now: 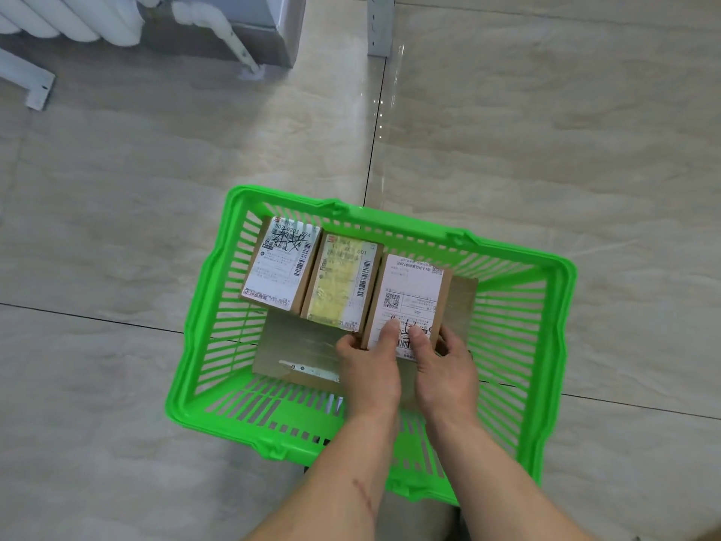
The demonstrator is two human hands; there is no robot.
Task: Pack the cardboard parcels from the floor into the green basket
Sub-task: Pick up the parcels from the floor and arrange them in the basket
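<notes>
A green plastic basket (562, 290) stands on the tiled floor. Inside it, three small cardboard parcels lie side by side on top of a larger flat cardboard parcel (300, 345). The left parcel (279, 263) carries a white label with handwriting, the middle parcel (343, 283) a yellowish taped label. The right parcel (409, 298) has a white label with a QR code. My left hand (368, 365) grips this right parcel's near left corner, thumb on top. On its near right corner my right hand (443, 365) does the same.
A white radiator (70, 17) with a pipe sits at the far left. A grey cabinet base (257, 37) and a metal post (378, 29) stand at the back. Beige floor tiles (546, 130) surround the basket.
</notes>
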